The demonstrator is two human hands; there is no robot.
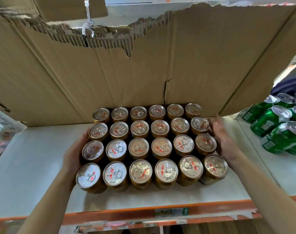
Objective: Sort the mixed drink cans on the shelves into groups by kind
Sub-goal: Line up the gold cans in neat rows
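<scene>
The block of gold cans (150, 146) stands upright on the white shelf (34, 157), its long side running left to right. It sits squarely between the hands. The left hand (74, 154) lies against its left flank, fingers hidden, so I cannot tell its grip. The right hand (224, 139) presses its right flank with straight fingers. Torn cardboard (110, 73) stands just behind the block, green cans (277, 130) lie off its right side, and bare shelf opens to its left and front.
</scene>
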